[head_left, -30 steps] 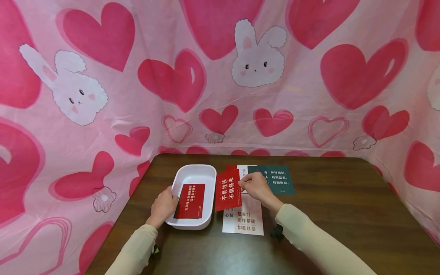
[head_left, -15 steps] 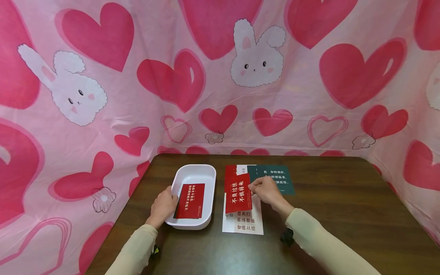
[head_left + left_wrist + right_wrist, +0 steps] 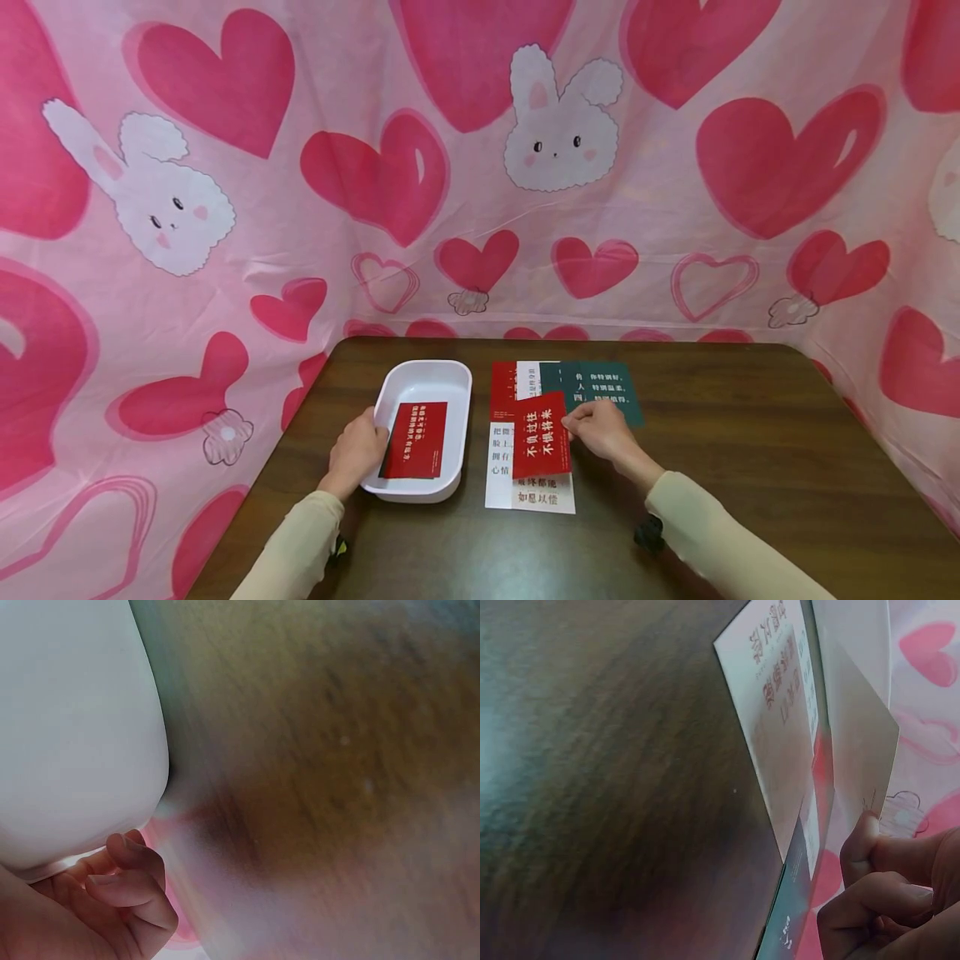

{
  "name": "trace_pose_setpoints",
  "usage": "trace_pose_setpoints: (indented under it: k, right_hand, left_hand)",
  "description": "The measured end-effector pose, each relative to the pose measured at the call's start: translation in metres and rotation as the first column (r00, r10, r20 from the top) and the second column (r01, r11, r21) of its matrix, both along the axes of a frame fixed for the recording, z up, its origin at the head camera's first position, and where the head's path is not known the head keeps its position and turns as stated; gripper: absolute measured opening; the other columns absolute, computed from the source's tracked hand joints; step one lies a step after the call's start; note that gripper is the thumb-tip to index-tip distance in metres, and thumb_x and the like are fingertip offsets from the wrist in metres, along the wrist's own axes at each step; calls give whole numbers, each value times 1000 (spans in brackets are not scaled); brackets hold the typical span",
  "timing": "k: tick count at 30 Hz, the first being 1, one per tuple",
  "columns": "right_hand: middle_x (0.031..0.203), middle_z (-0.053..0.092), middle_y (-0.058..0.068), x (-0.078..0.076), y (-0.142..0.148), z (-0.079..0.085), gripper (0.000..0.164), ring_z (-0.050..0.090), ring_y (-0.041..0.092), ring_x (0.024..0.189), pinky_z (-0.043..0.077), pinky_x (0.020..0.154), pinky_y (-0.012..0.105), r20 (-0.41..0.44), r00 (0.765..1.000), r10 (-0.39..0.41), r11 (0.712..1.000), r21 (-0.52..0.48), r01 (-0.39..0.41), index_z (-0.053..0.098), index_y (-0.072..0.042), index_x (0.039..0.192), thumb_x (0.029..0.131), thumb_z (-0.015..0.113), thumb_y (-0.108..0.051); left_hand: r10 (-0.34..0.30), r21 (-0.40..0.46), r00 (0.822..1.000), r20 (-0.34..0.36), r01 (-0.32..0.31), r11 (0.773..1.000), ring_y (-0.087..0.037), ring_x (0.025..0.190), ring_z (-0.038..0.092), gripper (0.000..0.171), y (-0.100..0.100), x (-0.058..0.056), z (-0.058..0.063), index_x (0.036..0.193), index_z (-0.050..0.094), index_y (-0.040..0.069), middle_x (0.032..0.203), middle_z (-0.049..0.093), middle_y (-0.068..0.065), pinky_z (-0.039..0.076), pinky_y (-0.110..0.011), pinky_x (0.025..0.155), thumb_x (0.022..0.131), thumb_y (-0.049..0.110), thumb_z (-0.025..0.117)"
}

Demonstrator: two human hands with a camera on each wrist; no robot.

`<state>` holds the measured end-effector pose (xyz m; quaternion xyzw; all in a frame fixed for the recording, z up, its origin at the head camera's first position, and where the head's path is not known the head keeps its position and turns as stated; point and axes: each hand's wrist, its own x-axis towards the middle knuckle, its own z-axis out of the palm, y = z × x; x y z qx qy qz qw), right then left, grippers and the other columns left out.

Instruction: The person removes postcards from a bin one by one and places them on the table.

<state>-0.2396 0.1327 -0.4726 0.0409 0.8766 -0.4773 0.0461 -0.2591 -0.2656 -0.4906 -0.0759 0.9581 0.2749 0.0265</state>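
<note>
My right hand pinches a red card with white characters by its right edge, raised over the cards on the table. The right wrist view shows the card's pale back standing clear of the tabletop between thumb and finger. At the left, my left hand grips the side rim of a white plastic basin. Curled fingers press against its outer wall in the left wrist view. Inside the basin lies another red card, with a dark edge beneath it.
Flat on the brown table, right of the basin, lie a dark green card, a red card and pale cards with printed characters, some overlapping. Pink heart-patterned cloth hangs behind the table.
My right hand has carried the red card rightward and slightly nearer me, away from the basin, over the pale cards. The left hand and basin have stayed in place.
</note>
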Motion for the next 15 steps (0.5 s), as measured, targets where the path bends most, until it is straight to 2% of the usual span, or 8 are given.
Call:
trace_pose_setpoints:
  k: [7, 15]
  right_hand:
    - [97, 75, 8, 7, 6, -4, 17, 62, 27, 93, 53, 76, 41, 14, 1000, -6, 1000, -7, 6, 79, 2, 103, 99, 71, -13]
    - [92, 74, 6, 16, 12, -6, 17, 60, 26, 90, 51, 77, 41, 34, 999, -4, 1000, 5, 4, 78, 2, 103, 100, 69, -12]
  left_hand:
    - [-3, -2, 1000, -6, 3, 1000, -40, 104, 66, 52, 0, 0, 0, 143, 47, -10, 125, 63, -28, 57, -62, 88, 101, 15, 64]
    - [1, 21, 1000, 10, -1, 1000, -38, 105, 66, 54, 1, 1, 1, 144, 45, -10, 126, 62, -27, 58, -60, 88, 101, 15, 66]
